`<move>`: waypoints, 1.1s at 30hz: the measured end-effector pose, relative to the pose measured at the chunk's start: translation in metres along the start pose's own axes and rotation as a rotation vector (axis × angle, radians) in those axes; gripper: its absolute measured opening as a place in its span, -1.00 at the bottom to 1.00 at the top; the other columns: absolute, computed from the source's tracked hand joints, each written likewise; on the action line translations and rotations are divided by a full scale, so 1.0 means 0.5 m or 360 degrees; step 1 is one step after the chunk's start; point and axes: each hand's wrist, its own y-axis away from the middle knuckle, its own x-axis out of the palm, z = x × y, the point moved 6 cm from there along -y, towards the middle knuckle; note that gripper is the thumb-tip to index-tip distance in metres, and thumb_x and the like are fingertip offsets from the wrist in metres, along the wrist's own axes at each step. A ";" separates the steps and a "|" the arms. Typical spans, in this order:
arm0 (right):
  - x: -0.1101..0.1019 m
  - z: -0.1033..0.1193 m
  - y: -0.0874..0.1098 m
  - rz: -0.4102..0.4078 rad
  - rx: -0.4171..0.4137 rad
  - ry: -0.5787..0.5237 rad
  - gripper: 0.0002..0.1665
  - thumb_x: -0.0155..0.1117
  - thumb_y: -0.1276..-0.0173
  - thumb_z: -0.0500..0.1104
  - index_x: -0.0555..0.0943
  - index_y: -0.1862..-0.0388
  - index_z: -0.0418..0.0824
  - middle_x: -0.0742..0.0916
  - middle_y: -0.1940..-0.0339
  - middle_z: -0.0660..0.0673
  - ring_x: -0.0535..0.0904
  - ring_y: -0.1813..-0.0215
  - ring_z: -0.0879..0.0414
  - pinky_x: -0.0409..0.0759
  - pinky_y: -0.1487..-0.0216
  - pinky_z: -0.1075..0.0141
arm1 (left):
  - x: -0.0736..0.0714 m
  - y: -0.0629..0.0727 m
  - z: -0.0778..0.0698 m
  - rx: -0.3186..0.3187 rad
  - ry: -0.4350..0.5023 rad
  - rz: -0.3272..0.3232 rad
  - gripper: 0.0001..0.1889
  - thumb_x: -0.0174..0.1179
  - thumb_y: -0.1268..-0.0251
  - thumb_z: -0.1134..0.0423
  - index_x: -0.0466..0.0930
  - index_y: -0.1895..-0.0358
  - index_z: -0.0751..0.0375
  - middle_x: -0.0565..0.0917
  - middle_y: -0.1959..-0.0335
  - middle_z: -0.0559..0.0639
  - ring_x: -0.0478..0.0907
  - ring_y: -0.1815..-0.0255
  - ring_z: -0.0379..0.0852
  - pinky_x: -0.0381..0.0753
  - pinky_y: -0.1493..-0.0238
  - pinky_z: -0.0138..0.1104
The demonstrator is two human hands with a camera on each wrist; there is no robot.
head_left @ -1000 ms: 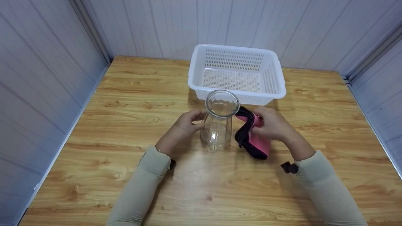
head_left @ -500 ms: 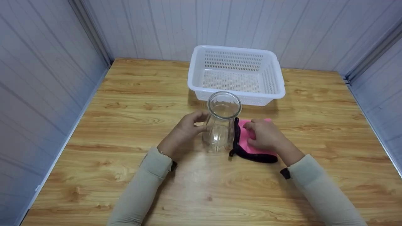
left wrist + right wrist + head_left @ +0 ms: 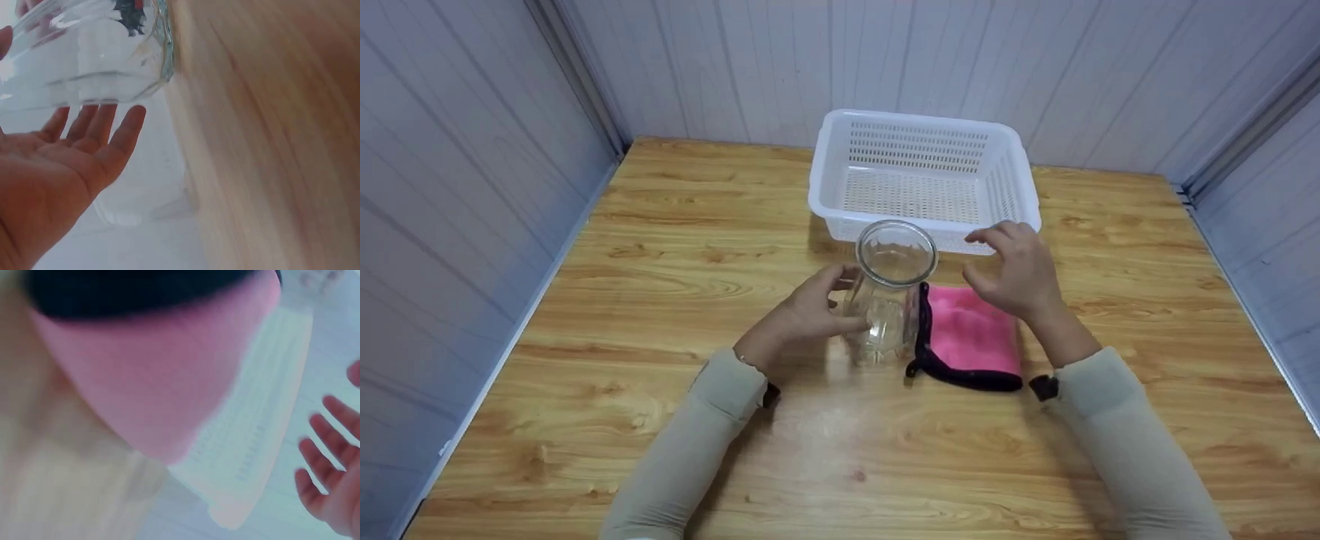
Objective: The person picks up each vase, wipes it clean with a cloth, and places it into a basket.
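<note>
A clear glass vase [image 3: 889,322] with a thick round rim and a faceted lower body stands upright on the table. At its left is my left hand [image 3: 810,304], fingers spread along the side and thumb stretched across the front. The left wrist view shows that hand [image 3: 62,163] with its palm apart from the glass [image 3: 95,62] and fingertips right at its surface. A folded pink cloth [image 3: 971,337] with black edging lies flat just right of the vase. Over the cloth's far right corner hovers my right hand [image 3: 1020,274], fingers loosely bent, holding nothing.
Behind the vase stands a white slotted plastic basket [image 3: 922,191], near the table's back edge. Pale panel walls [image 3: 720,67] border the wooden table [image 3: 660,330] at the back and both sides.
The cloth went from being held bent in my right hand to lying flat. The right hand let go and rose away toward the basket. My left fingers and thumb have spread wider.
</note>
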 end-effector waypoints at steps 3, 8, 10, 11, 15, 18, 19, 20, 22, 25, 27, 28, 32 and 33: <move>0.000 -0.025 -0.032 -0.0079 0.0080 0.0033 -0.59 0.31 -0.09 0.02 0.65 0.11 -0.15 0.68 0.21 -0.19 0.50 0.16 -0.16 0.47 0.14 -0.05 | 0.004 -0.005 -0.005 0.0005 -0.0015 -0.0056 -0.09 0.52 0.13 0.08 0.20 -0.36 -0.01 0.34 -0.33 -0.01 0.31 -0.38 0.04 0.46 -0.35 -0.06; 0.043 -0.070 -0.065 0.0046 0.0228 0.0091 -0.58 0.20 -0.22 0.13 0.63 0.05 -0.07 0.67 0.15 -0.17 0.48 0.11 -0.17 0.42 0.15 -0.10 | 0.010 -0.017 -0.007 0.0050 -0.0090 -0.0161 0.01 0.58 0.28 0.08 0.20 -0.36 0.02 0.34 -0.33 -0.01 0.31 -0.37 0.03 0.37 -0.42 -0.04; 0.060 -0.084 -0.069 0.0102 0.0274 0.0094 -0.58 0.17 -0.25 0.17 0.63 0.06 -0.05 0.67 0.16 -0.17 0.47 0.10 -0.16 0.39 0.16 -0.08 | 0.013 -0.020 -0.008 0.0073 -0.0103 -0.0180 0.03 0.61 0.33 0.08 0.20 -0.35 0.02 0.36 -0.32 -0.03 0.32 -0.36 -0.01 0.35 -0.44 -0.04; 0.067 -0.090 -0.069 0.0123 0.0290 0.0103 -0.58 0.15 -0.25 0.18 0.63 0.07 -0.04 0.66 0.18 -0.17 0.47 0.12 -0.16 0.38 0.18 -0.07 | 0.014 -0.021 -0.008 0.0075 -0.0110 -0.0186 0.05 0.62 0.36 0.07 0.20 -0.35 0.00 0.36 -0.31 -0.05 0.33 -0.36 -0.03 0.35 -0.44 -0.04; 0.085 -0.104 -0.069 0.0157 0.0300 0.0140 -0.59 0.14 -0.26 0.20 0.63 0.13 -0.04 0.64 0.26 -0.17 0.44 0.19 -0.15 0.34 0.22 -0.02 | 0.020 -0.024 -0.006 0.0100 -0.0121 -0.0189 0.12 0.64 0.43 -0.01 0.16 -0.37 -0.11 0.35 -0.33 -0.15 0.33 -0.34 -0.11 0.36 -0.43 -0.04; 0.090 -0.102 -0.072 0.0147 0.0251 0.0180 -0.58 0.15 -0.26 0.20 0.64 0.14 -0.06 0.62 0.31 -0.17 0.42 0.24 -0.16 0.32 0.25 -0.01 | 0.023 -0.025 -0.005 0.0136 -0.0102 -0.0197 0.19 0.66 0.49 -0.02 0.11 -0.40 -0.23 0.33 -0.35 -0.22 0.29 -0.38 -0.15 0.30 -0.46 -0.06; 0.091 -0.102 -0.071 0.0143 0.0237 0.0193 -0.59 0.15 -0.26 0.20 0.64 0.14 -0.06 0.62 0.32 -0.17 0.42 0.25 -0.15 0.32 0.27 -0.01 | 0.026 -0.026 -0.005 0.0155 -0.0091 -0.0197 0.21 0.67 0.50 -0.01 0.10 -0.41 -0.26 0.32 -0.36 -0.24 0.27 -0.40 -0.17 0.27 -0.48 -0.08; 0.093 -0.102 -0.071 0.0140 0.0225 0.0203 -0.59 0.16 -0.26 0.20 0.64 0.14 -0.06 0.61 0.33 -0.16 0.41 0.26 -0.15 0.32 0.28 0.00 | 0.028 -0.026 -0.005 0.0172 -0.0080 -0.0199 0.23 0.67 0.52 0.00 0.08 -0.41 -0.29 0.32 -0.36 -0.26 0.24 -0.43 -0.19 0.23 -0.50 -0.11; 0.095 -0.101 -0.069 0.0135 0.0205 0.0226 -0.59 0.15 -0.27 0.19 0.63 0.14 -0.07 0.60 0.35 -0.16 0.41 0.27 -0.15 0.31 0.29 0.00 | 0.033 -0.028 -0.005 0.0195 -0.0051 -0.0209 0.23 0.68 0.52 0.05 0.08 -0.41 -0.31 0.33 -0.37 -0.27 0.20 -0.46 -0.22 0.16 -0.54 -0.17; 0.098 -0.101 -0.068 0.0134 0.0204 0.0257 -0.59 0.14 -0.28 0.19 0.63 0.14 -0.08 0.59 0.35 -0.16 0.40 0.27 -0.13 0.31 0.28 0.00 | 0.037 -0.029 -0.005 0.0179 -0.0034 -0.0246 0.22 0.68 0.52 0.10 0.11 -0.41 -0.26 0.38 -0.35 -0.21 0.20 -0.46 -0.21 0.12 -0.55 -0.20; 0.099 -0.101 -0.068 0.0133 0.0214 0.0268 -0.58 0.13 -0.29 0.19 0.63 0.13 -0.09 0.59 0.34 -0.16 0.39 0.27 -0.13 0.31 0.26 0.00 | 0.037 -0.030 -0.004 0.0142 -0.0058 -0.0278 0.21 0.68 0.52 0.09 0.13 -0.41 -0.21 0.42 -0.32 -0.18 0.25 -0.43 -0.20 0.16 -0.54 -0.20; 0.100 -0.101 -0.068 0.0134 0.0220 0.0275 -0.58 0.12 -0.30 0.19 0.62 0.13 -0.09 0.58 0.33 -0.16 0.38 0.27 -0.13 0.30 0.25 0.00 | 0.036 -0.031 -0.005 0.0128 -0.0063 -0.0295 0.20 0.68 0.53 0.11 0.14 -0.40 -0.19 0.44 -0.30 -0.18 0.27 -0.42 -0.18 0.19 -0.53 -0.19; 0.101 -0.100 -0.066 0.0132 0.0218 0.0305 -0.57 0.08 -0.32 0.19 0.61 0.14 -0.10 0.58 0.31 -0.17 0.38 0.26 -0.15 0.31 0.23 -0.03 | 0.035 -0.034 -0.008 0.0065 -0.0038 -0.0323 0.23 0.68 0.54 0.15 0.12 -0.42 -0.11 0.46 -0.27 -0.14 0.36 -0.35 -0.14 0.35 -0.44 -0.21; 0.102 -0.101 -0.065 0.0133 0.0215 0.0316 -0.58 0.07 -0.32 0.19 0.61 0.14 -0.09 0.58 0.31 -0.17 0.39 0.25 -0.16 0.32 0.23 -0.04 | 0.035 -0.035 -0.009 0.0057 -0.0017 -0.0329 0.22 0.68 0.54 0.18 0.12 -0.41 -0.08 0.47 -0.25 -0.13 0.38 -0.33 -0.12 0.39 -0.42 -0.21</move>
